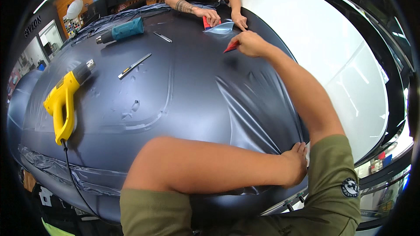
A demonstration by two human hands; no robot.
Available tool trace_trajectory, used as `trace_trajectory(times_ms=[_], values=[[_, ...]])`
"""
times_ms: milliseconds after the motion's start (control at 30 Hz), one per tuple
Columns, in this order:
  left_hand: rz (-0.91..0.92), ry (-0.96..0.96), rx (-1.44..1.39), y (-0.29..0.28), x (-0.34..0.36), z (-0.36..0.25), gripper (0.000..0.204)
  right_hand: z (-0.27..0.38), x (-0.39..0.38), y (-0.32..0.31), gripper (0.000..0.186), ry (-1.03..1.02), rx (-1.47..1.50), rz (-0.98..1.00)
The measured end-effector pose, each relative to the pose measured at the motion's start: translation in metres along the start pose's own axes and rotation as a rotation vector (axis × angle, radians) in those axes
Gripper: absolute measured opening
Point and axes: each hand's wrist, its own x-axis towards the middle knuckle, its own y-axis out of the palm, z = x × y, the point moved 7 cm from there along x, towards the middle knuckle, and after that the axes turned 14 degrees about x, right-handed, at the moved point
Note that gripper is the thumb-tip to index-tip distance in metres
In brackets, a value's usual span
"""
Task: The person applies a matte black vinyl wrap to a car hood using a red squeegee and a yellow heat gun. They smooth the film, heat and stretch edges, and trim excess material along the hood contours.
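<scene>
A sheet of dark grey satin film (188, 91) covers the car panel in front of me. My right hand (251, 44), reaching far across, is closed on a red squeegee (232, 46) held at the film. My left hand (295, 164) rests at the film's right edge, its visible fingers stretched out; creases in the film run toward it. Opposite me, another person's hand (209, 16) works a red squeegee (205, 24) beside a shiny bluish raised fold (221, 28). That person's other hand (239, 21) touches the film close to my right hand.
On the film lie a yellow heat gun (61, 100) with a trailing cord (70, 175), a teal heat gun (122, 31), a craft knife (134, 66) and a smaller slim knife (162, 37). A white car panel (323, 57) stands along the right. Loose film bunches at the front edge.
</scene>
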Motion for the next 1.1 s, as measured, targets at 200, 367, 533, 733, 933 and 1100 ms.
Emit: trace_trajectory(times_ms=[200, 367, 533, 733, 933, 1100], values=[[0.008, 0.121, -0.312, -0.014, -0.012, 0.005, 0.059, -0.012, 0.028, 0.042, 0.039, 0.037, -0.036, -0.013], [0.092, 0.010, 0.002, -0.002, -0.008, 0.002, 0.063, 0.018, -0.041, 0.017, 0.037, 0.052, -0.053, 0.340], [0.077, 0.046, 0.071, -0.006, -0.011, 0.002, 0.068, 0.006, -0.064, -0.007, 0.036, 0.142, 0.120, -0.004], [0.086, 0.084, 0.023, -0.008, -0.011, -0.001, 0.069, 0.032, -0.037, 0.025, 0.029, 0.041, -0.062, 0.044], [0.054, 0.010, -0.132, -0.006, -0.009, 0.005, 0.072, 0.043, -0.070, 0.015, 0.027, 0.055, 0.021, 0.196], [0.164, 0.069, -0.299, -0.055, -0.037, 0.051, 0.038, -0.008, -0.083, -0.017, 0.036, 0.255, 0.200, -0.180]])
